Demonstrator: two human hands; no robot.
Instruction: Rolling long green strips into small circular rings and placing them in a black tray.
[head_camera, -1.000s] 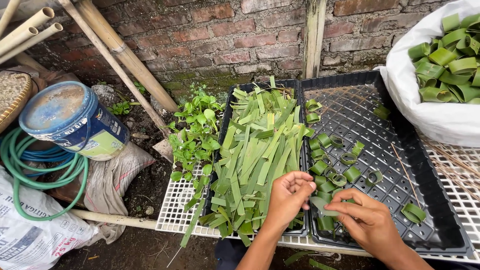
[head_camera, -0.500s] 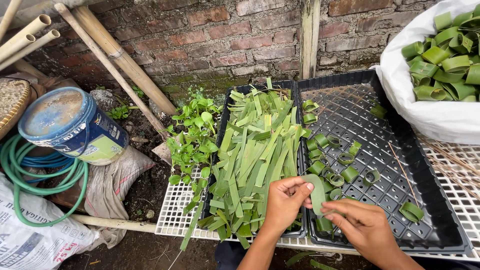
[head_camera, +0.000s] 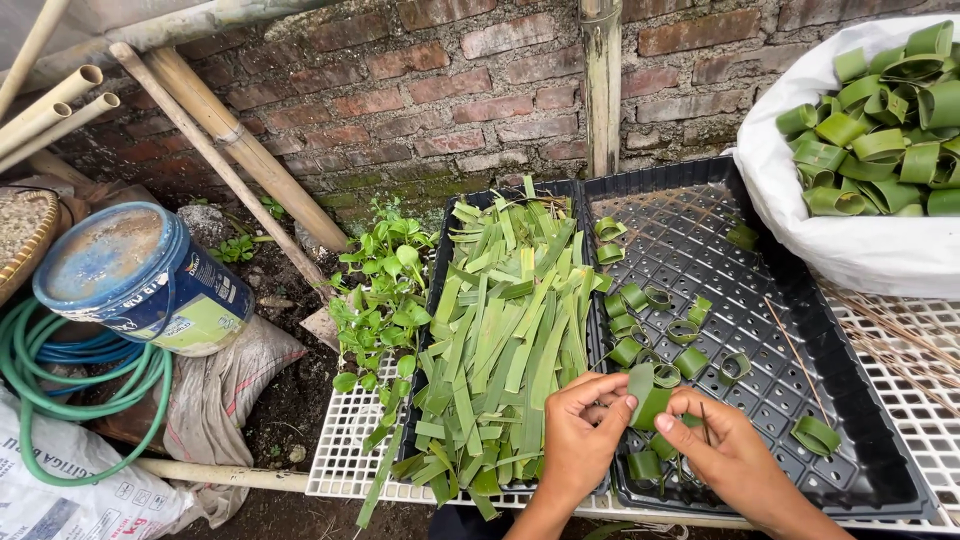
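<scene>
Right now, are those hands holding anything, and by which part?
Yes. Both hands pinch one green leaf strip, bent into a loop: the left hand grips its left side, the right hand its right end, above the black tray.

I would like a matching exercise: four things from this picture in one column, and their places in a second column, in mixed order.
Things:
1. flat leaf strips
2. rolled leaf rings
3. bucket
4. white sack

Places:
A. far right, full of curled leaves
B. lying on its side, above the green hose
C. on the right black tray
D. piled on the left tray

Pairs: 1-D, 2-C, 3-B, 4-A
</scene>
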